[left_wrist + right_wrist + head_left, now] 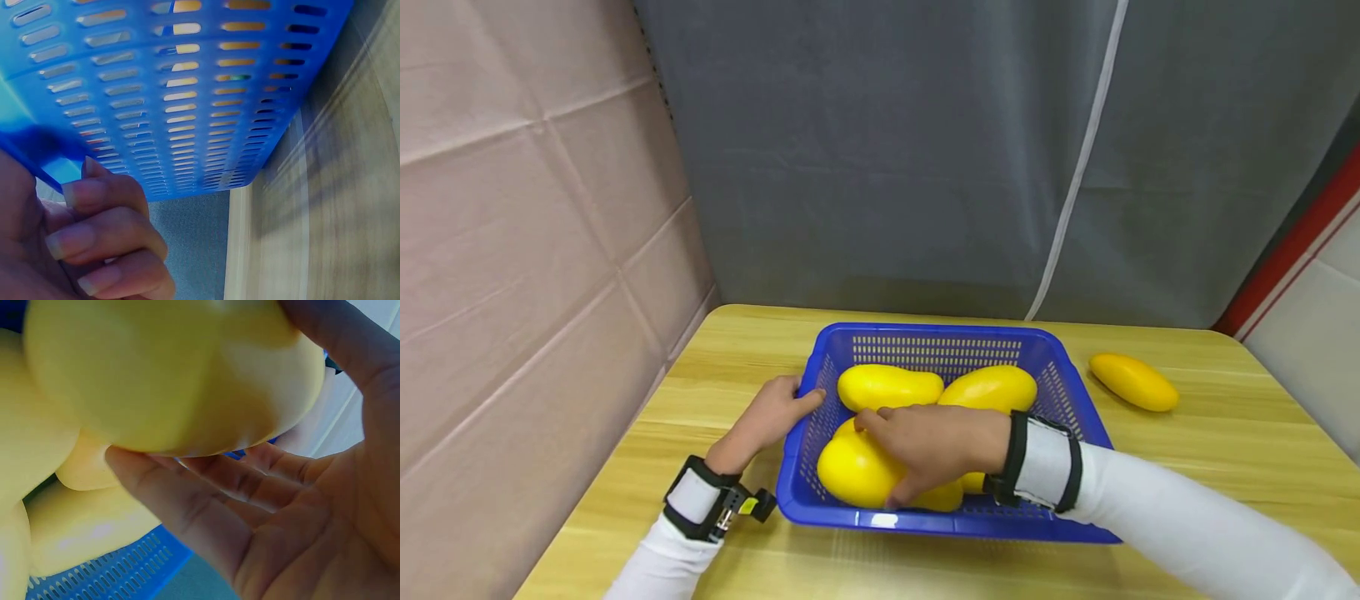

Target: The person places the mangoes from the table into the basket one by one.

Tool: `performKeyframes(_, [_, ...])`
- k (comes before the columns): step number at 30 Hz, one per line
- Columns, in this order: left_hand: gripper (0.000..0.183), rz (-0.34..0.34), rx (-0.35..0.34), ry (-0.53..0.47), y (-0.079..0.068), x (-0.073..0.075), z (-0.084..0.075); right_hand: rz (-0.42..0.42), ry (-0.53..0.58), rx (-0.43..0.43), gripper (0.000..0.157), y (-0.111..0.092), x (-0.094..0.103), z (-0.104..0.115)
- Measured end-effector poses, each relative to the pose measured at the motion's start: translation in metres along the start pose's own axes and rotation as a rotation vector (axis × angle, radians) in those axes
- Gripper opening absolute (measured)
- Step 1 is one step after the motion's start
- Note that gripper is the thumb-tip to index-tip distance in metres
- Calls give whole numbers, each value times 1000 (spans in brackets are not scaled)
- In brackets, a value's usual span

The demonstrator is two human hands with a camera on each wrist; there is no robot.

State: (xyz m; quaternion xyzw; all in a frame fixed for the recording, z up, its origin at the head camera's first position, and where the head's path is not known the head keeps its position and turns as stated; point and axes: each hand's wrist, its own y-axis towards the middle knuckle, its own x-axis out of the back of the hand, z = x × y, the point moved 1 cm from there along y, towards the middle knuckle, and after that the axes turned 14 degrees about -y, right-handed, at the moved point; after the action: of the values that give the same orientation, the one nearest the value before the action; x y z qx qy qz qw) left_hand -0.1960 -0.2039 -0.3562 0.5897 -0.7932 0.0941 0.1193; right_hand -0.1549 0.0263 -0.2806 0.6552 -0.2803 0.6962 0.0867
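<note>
A blue perforated plastic basket point(917, 522) stands on the wooden table with several yellow mangoes in it. My left hand point(775, 412) grips its left rim, thumb over the edge. In the left wrist view the fingers curl beside the slotted basket wall point(181, 119). Inside the basket, my right hand point(932, 442) holds a large mango point(853, 471) at the front left. The right wrist view shows thumb and fingers on opposite sides of this mango point(169, 375). Behind it lie two more mangoes, one at the back left point(887, 387) and one at the back right point(992, 386).
A smaller orange-yellow mango point(1135, 382) lies on the table point(1210, 467) to the right of the basket. A grey curtain point(880, 167) hangs behind the table's back edge. A pale, creased covering point(535, 275) rises along the left side.
</note>
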Motion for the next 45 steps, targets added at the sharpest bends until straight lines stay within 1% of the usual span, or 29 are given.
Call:
performKeyframes(6, [27,-12,-2,13,1,0,-1,1,-8,36,77,4,-2,1])
performKeyframes(9, [28,-3,-2,7,0,-1,-1,25,-15,45,75,4,-2,1])
performKeyframes(13, [29,-1,2,-5,0,-1,0,46,-72,71,76,3,-3,3])
performKeyframes(15, [30,0,4,-8,1,-1,0,36,-80,79,76,3,-2,3])
performKeyframes(18, [30,-7,8,-5,1,0,1,6,-44,81,70,5,-2,3])
performKeyframes(21, [29,-9,8,-3,1,0,0,-18,-11,74,58,7,-3,3])
performKeyframes(23, [28,-9,8,-1,1,0,0,-17,-9,72,55,8,-5,3])
performKeyframes(25, [28,-5,10,-2,0,0,0,-14,-12,68,55,9,-7,2])
performKeyframes(29, [28,-5,14,-6,0,0,0,-15,-20,62,60,10,-10,0])
performKeyframes(36, [29,-6,18,-9,0,0,0,-29,-84,50,62,6,-11,2])
performKeyframes(41, [30,-5,14,-3,-1,0,-1,-34,-76,41,61,-3,-5,-2])
performKeyframes(45, [31,-13,1,8,0,0,-2,-39,-72,-10,59,-13,2,-9])
